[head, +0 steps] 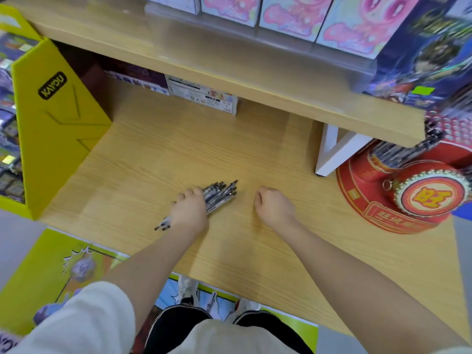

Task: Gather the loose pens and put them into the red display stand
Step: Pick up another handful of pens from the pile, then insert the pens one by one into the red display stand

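A bundle of dark pens (221, 194) lies on the wooden counter (158, 159), tips pointing up-right. My left hand (190, 208) is closed over the bundle's middle, and the pens' other ends stick out below my wrist at the left. My right hand (274, 206) rests on the counter a short way to the right, fingers curled into a loose fist with nothing in it. The red display stand (398, 198) sits at the right edge of the counter, with several pens standing in its upper part.
A wooden upper shelf (229, 72) overhangs the back of the counter, carried by a white bracket (332, 154). Pink and blue boxes stand on it. A yellow cardboard display (53, 123) borders the counter on the left. Small boxes (201, 94) sit under the shelf.
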